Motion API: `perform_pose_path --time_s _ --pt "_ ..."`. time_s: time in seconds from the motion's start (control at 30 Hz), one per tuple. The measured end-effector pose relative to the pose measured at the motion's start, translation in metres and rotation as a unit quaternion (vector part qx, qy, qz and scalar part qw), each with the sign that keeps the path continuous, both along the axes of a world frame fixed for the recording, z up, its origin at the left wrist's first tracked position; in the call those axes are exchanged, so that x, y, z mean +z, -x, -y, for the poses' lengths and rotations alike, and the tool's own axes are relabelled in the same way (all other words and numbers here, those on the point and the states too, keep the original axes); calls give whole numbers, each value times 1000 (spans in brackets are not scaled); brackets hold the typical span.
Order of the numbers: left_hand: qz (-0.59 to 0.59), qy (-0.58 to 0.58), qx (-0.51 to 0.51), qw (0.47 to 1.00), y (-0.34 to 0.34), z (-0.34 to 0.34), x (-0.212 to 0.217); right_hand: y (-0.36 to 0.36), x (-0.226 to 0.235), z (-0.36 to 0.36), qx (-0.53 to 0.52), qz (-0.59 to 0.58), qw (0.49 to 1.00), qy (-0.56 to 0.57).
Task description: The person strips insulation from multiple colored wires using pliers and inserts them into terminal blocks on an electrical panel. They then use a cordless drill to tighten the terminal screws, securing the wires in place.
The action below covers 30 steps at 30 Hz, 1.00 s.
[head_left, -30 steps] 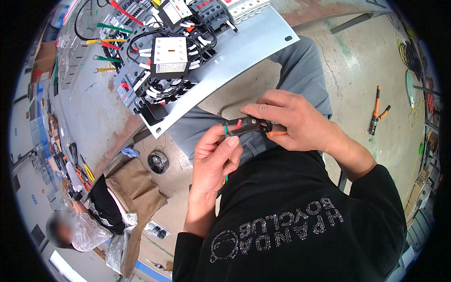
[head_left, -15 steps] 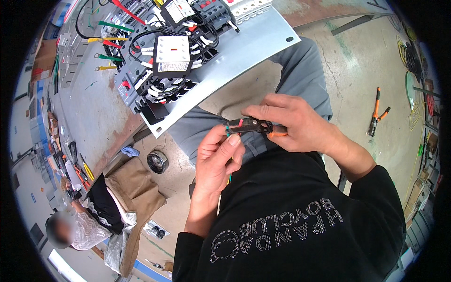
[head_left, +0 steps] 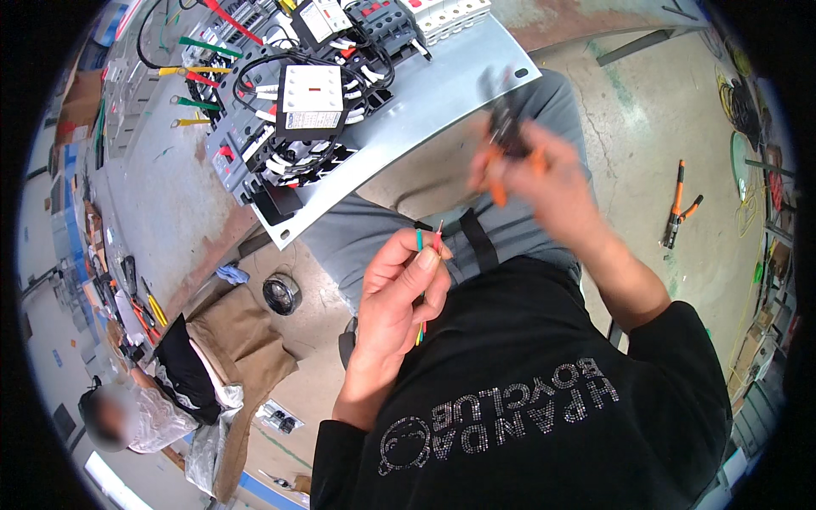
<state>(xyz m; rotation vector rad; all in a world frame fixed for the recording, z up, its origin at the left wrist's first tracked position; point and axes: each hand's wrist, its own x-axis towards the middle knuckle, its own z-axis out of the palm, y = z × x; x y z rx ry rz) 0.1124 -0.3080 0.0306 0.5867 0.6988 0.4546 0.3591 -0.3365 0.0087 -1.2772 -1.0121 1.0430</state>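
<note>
Pinched between the thumb and fingers of my left hand (head_left: pixel 398 293) are thin wires. A green wire (head_left: pixel 420 241) and a red wire (head_left: pixel 438 241) poke up past the fingertips, and the red one shows a bare metal tip. Coloured lengths also hang below that hand. My right hand (head_left: pixel 548 183), smeared by motion, grips an orange-handled wire stripper (head_left: pixel 507 140) to the right of the wires and apart from them. The stripper's dark jaws point up over the right edge of a metal mounting plate (head_left: pixel 416 127); their opening is too blurred to read.
Contactors (head_left: pixel 311 98) and bundled black wiring fill the plate on the workbench (head_left: pixel 161 183). Orange-handled pliers (head_left: pixel 677 208) lie on the floor at right. A wire coil (head_left: pixel 281 293) and brown cardboard (head_left: pixel 242 331) are at lower left, near another person (head_left: pixel 157 416).
The wire stripper has come away from the wires, and my right hand has swung it up and to the right. My left hand stays nearly in place, and the red wire's end now shows.
</note>
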Motion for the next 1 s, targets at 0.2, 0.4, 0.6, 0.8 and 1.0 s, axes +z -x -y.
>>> perform_pose_path --time_s 0.2,0.4,0.6,0.8,1.0 --pt "-20 2 29 999 -4 0 0 7 3 12 97 162 982 -27" --pt "-7 17 40 999 -1 -1 -3 16 7 13 127 247 958 -77" --pt "-9 15 31 999 0 -5 -1 18 6 14 122 57 990 39" --pt "14 61 -37 997 3 -8 -4 14 10 -1 164 -165 966 113" --pt "92 139 -89 982 5 -8 -14 33 8 -16 247 -264 931 60"
